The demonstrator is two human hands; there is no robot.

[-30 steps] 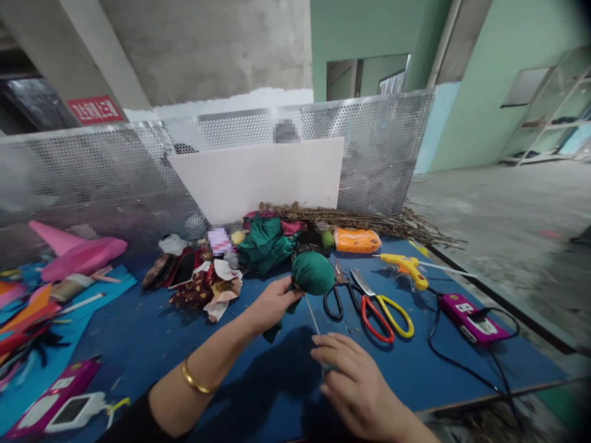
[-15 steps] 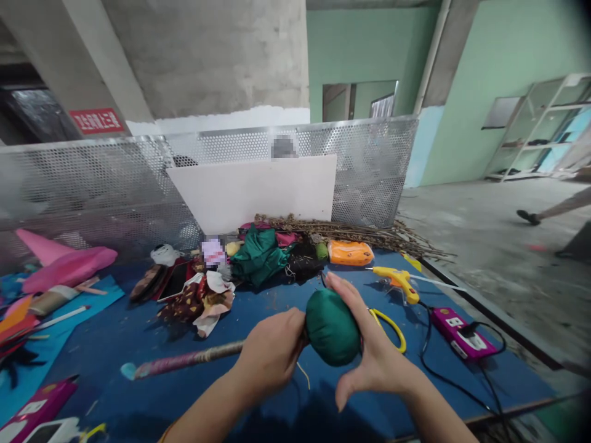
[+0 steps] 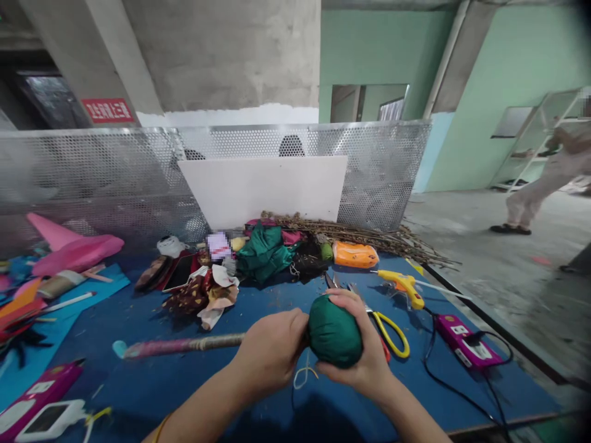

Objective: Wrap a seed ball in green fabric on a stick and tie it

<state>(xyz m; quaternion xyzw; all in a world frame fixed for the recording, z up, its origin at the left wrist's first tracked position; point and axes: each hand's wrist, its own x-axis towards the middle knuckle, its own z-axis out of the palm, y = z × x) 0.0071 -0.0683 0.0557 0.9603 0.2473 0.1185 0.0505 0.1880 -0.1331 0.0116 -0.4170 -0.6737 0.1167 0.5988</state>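
A round ball covered in dark green cloth (image 3: pixel 335 332) sits at the end of a stick wrapped in purple and tan (image 3: pixel 184 346), whose far tip is pale blue. My left hand (image 3: pixel 272 351) is closed around the stick, right against the gathered base of the ball. My right hand (image 3: pixel 362 344) cups the ball from the right, fingers over its top and thumb underneath. Below my left hand a thin pale string (image 3: pixel 302 376) dangles in a loop. Scissors with yellow handles (image 3: pixel 392 335) lie just right of my right hand, and a red handle shows partly behind it.
A yellow glue gun (image 3: pixel 404 288) and a purple power strip (image 3: pixel 466 341) with a black cord lie on the right. Green cloth (image 3: pixel 265 252), an orange packet (image 3: pixel 355 254) and dry twigs (image 3: pixel 388 235) line the back. Pink craft material (image 3: pixel 78 249) is far left. A person (image 3: pixel 540 178) stands beyond.
My right hand, spread beside the ball before, now closes around it, its thumb drawn in underneath. The camera has turned slightly left. More of the person at right shows.
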